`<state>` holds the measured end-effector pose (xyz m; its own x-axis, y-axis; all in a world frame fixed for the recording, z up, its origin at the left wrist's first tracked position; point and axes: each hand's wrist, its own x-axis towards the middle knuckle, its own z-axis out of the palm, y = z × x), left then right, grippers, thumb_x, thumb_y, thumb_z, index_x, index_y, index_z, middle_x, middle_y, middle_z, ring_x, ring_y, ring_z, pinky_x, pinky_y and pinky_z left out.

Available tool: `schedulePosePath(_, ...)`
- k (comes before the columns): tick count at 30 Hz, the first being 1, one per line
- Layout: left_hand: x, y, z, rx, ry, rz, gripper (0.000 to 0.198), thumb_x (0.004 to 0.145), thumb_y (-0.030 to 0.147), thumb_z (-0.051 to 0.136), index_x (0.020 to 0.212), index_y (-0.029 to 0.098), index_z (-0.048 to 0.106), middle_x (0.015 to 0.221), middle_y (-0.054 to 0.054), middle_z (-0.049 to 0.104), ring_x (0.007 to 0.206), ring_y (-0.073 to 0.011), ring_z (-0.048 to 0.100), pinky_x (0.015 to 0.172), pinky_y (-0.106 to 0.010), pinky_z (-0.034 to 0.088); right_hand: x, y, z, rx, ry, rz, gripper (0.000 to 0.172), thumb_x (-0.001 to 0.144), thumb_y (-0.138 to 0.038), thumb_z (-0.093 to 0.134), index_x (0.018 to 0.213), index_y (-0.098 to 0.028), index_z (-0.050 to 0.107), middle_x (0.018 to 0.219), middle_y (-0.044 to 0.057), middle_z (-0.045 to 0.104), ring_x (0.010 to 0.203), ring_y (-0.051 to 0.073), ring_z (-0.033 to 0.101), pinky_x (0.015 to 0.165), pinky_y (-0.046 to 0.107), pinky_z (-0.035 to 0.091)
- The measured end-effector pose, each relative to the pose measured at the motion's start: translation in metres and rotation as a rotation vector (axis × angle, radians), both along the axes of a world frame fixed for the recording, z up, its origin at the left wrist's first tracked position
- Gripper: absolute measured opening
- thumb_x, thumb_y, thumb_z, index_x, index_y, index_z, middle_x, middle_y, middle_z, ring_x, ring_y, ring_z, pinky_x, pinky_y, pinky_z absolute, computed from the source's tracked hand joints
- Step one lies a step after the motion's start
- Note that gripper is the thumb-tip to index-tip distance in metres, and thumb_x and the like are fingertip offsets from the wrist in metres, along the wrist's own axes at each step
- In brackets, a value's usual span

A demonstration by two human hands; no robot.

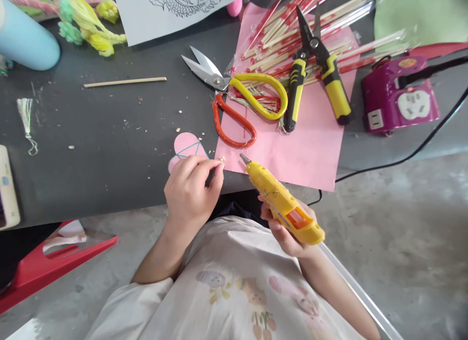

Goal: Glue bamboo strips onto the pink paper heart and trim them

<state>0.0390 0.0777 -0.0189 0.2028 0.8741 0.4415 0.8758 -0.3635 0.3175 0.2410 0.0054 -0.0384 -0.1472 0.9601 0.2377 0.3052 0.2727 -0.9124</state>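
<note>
My left hand [190, 191] is closed in a pinch at the table's near edge, fingertips on a tiny pale bit [221, 159] that I cannot name. Just beyond it lies a pink cut-out shape [185, 146] with thin lines on it. My right hand [288, 233] grips a yellow hot glue gun [283, 203], held below the table edge with its nozzle pointing up-left toward the pinched bit, a short gap away.
A pink paper sheet [307, 150] carries red-and-yellow-handled shears [237, 101], yellow-handled pliers [314, 67] and a bag of thin sticks [292, 28]. A purple power strip [400, 94] sits at right, a loose stick [124, 82] at left, a blue cylinder [25, 40] far left.
</note>
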Motion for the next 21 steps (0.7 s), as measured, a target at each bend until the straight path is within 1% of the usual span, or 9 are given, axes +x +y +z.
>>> schedulePosePath(2, 0.001, 0.0, -0.001, 0.003, 0.014, 0.014, 0.004, 0.086, 0.023, 0.066, 0.083, 0.022, 0.068, 0.079, -0.001, 0.071, 0.073, -0.0134, 0.063, 0.069, -0.026, 0.048, -0.001, 0.006, 0.006, -0.001, -0.013, -0.012, 0.021, 0.091, -0.033, 0.053, 0.108, -0.022, 0.058, 0.074, 0.004, 0.06, 0.062, 0.018, 0.059, 0.058, 0.034, 0.052)
schedulePosePath(4, 0.002, -0.001, -0.002, 0.006, 0.018, 0.018, 0.003, 0.085, 0.021, 0.066, 0.083, 0.022, 0.067, 0.079, 0.0, 0.071, 0.073, -0.0132, 0.063, 0.071, -0.025, 0.049, -0.001, 0.014, 0.012, -0.027, -0.046, -0.021, 0.022, 0.092, -0.034, 0.052, 0.108, -0.021, 0.058, 0.074, 0.004, 0.06, 0.062, 0.017, 0.06, 0.059, 0.034, 0.053)
schedulePosePath(6, 0.001, -0.001, -0.003, 0.029, 0.001, 0.015, 0.003, 0.084, 0.019, 0.067, 0.083, 0.021, 0.067, 0.079, -0.001, 0.071, 0.073, -0.0131, 0.063, 0.07, -0.025, 0.05, -0.001, 0.023, 0.018, -0.064, -0.08, -0.015, 0.018, 0.093, -0.034, 0.051, 0.099, -0.019, 0.058, 0.074, 0.005, 0.061, 0.065, 0.018, 0.062, 0.061, 0.034, 0.054)
schedulePosePath(9, 0.0, -0.002, -0.004, 0.096, -0.014, -0.012, 0.006, 0.08, 0.015, 0.069, 0.084, 0.02, 0.067, 0.076, -0.002, 0.07, 0.07, -0.013, 0.062, 0.069, -0.024, 0.05, -0.002, 0.036, 0.023, -0.089, -0.093, -0.003, 0.02, 0.093, -0.037, 0.05, 0.088, -0.018, 0.057, 0.074, 0.007, 0.063, 0.072, 0.021, 0.065, 0.064, 0.036, 0.055)
schedulePosePath(14, -0.001, -0.005, -0.005, 0.126, -0.001, -0.054, 0.015, 0.078, 0.013, 0.072, 0.091, 0.019, 0.068, 0.079, -0.002, 0.07, 0.072, -0.0133, 0.063, 0.071, -0.024, 0.052, -0.008, 0.047, 0.025, -0.145, -0.084, -0.019, 0.022, 0.094, -0.039, 0.05, 0.091, -0.019, 0.058, 0.083, 0.009, 0.065, 0.079, 0.021, 0.067, 0.069, 0.037, 0.056)
schedulePosePath(17, 0.0, -0.007, -0.005, 0.126, 0.001, -0.05, 0.016, 0.078, 0.013, 0.072, 0.092, 0.019, 0.068, 0.08, -0.003, 0.07, 0.073, -0.0131, 0.063, 0.071, -0.024, 0.051, -0.009, 0.048, 0.024, -0.181, -0.082, -0.024, 0.021, 0.095, -0.038, 0.049, 0.094, -0.019, 0.059, 0.085, 0.008, 0.065, 0.075, 0.019, 0.065, 0.066, 0.034, 0.055)
schedulePosePath(21, 0.002, -0.008, -0.005, 0.12, 0.01, -0.054, 0.019, 0.078, 0.012, 0.072, 0.095, 0.018, 0.069, 0.08, -0.003, 0.07, 0.071, -0.0126, 0.063, 0.069, -0.023, 0.051, -0.009, 0.048, 0.021, -0.195, -0.057, -0.001, 0.021, 0.095, -0.036, 0.049, 0.095, -0.018, 0.06, 0.092, 0.009, 0.067, 0.069, 0.015, 0.062, 0.062, 0.031, 0.053)
